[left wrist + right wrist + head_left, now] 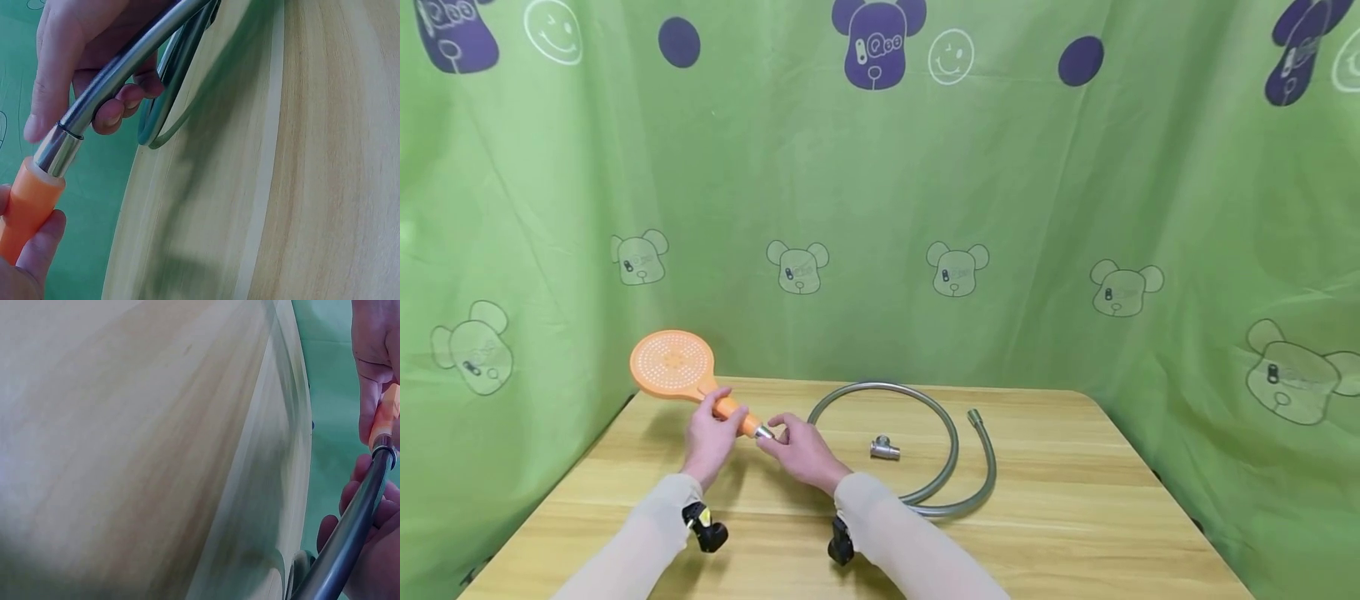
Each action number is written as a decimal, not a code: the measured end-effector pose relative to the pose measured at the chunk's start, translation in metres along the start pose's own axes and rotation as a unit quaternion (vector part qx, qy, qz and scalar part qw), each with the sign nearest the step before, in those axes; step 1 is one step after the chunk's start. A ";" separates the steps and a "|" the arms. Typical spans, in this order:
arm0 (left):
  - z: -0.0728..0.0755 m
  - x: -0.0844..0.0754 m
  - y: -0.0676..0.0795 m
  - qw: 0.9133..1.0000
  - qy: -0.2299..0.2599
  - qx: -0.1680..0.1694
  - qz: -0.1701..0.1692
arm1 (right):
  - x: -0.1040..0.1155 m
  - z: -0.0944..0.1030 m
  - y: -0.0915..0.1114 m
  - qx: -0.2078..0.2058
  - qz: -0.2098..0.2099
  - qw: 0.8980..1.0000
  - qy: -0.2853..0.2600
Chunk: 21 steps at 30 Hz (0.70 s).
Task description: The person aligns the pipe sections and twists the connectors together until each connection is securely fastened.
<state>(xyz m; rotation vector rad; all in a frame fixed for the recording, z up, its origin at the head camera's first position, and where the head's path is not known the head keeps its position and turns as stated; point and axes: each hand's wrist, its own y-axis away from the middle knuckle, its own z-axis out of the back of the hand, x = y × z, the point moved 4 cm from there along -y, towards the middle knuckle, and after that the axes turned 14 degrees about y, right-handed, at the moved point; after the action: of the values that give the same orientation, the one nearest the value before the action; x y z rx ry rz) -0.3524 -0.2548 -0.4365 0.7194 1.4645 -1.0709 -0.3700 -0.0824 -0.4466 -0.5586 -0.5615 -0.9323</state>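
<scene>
An orange handheld shower head (pixel 672 365) is tilted above the left part of the table, its round spray plate facing up. My left hand (pixel 709 437) grips its handle, with thumb and fingertips around the orange end (pixel 31 203). At that end my right hand (pixel 808 452) holds a grey shower hose (pixel 953 442); fingers curl beneath it and the thumb lies near the silver nut (pixel 57 153). The nut meets the handle's opening; how far it is threaded on cannot be told. In the right wrist view the hose (pixel 350 534) runs down past the right fingers.
A small silver T-shaped valve (pixel 884 448) lies inside the hose's loop on the wooden table (pixel 1060 517). The hose's other metal end (pixel 974 417) points toward the back at right. Green printed curtains (pixel 880 192) surround the table at the back and sides.
</scene>
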 end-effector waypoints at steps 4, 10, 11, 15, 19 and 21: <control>0.000 -0.002 0.000 1.000 -0.009 -0.006 -0.005 | -0.002 -0.001 0.000 -0.006 -0.004 1.000 -0.008; 0.001 -0.003 0.001 0.999 -0.032 -0.016 -0.016 | 0.001 -0.002 0.001 -0.013 0.021 0.999 0.023; 0.001 -0.004 0.001 0.999 -0.031 -0.017 -0.017 | 0.002 -0.002 0.001 -0.014 0.023 0.999 0.026; 0.001 -0.005 0.001 1.000 -0.014 -0.014 -0.016 | 0.003 -0.001 -0.001 -0.014 0.023 0.999 0.033; 0.001 -0.006 0.002 0.999 -0.024 -0.016 -0.014 | 0.001 -0.001 0.000 -0.007 0.011 1.000 0.025; 0.001 -0.005 0.002 0.999 -0.028 -0.017 -0.013 | 0.001 -0.001 0.001 -0.005 0.007 1.000 0.021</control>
<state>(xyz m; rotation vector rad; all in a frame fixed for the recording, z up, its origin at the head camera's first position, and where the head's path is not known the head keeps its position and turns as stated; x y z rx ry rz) -0.3491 -0.2547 -0.4318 0.6422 1.4436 -1.0749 -0.3688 -0.0830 -0.4467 -0.5507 -0.5146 -0.9324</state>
